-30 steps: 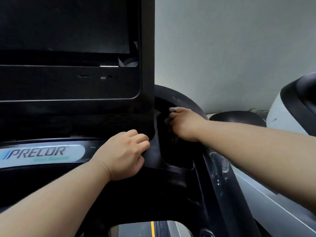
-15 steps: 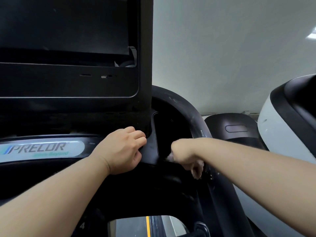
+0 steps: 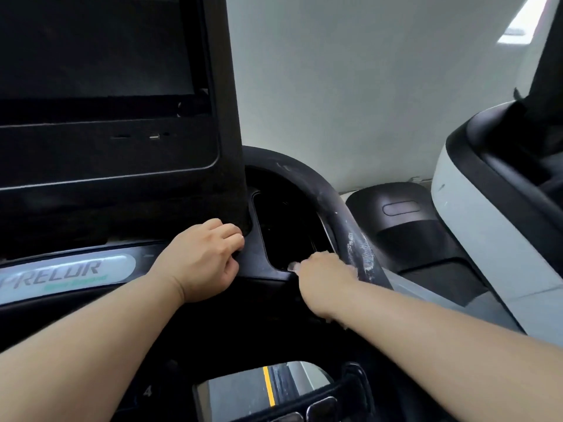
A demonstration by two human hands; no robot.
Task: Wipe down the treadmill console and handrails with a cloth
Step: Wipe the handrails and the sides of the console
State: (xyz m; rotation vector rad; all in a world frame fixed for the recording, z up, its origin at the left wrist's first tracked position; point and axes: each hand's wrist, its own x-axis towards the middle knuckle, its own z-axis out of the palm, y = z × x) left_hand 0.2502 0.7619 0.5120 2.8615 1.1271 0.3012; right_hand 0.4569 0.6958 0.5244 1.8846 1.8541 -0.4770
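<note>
1. Cloth [image 3: 294,265]: bunched in the right hand [image 3: 324,280], mostly hidden; sits at the lip of the dark recess [image 3: 289,226], just beside the handrail [image 3: 332,199].
2. Right hand clenched round the cloth; left hand [image 3: 202,260] curled over the console [image 3: 122,153] lower edge, bracing.
3. Cloth judged soft, light, limp; best held wadded in the palm; scuffed handrail likely needs firm pressure.

We get soft, even light off the pale grey wall [image 3: 350,86], with a blown-out white patch of light [image 3: 515,35] at upper right. The black treadmill console [image 3: 106,153] sinks into near-featureless shadow. The right hand [image 3: 326,281] and the silver logo badge [image 3: 61,275] are blurred, and straight lines bow near the edges.
</note>
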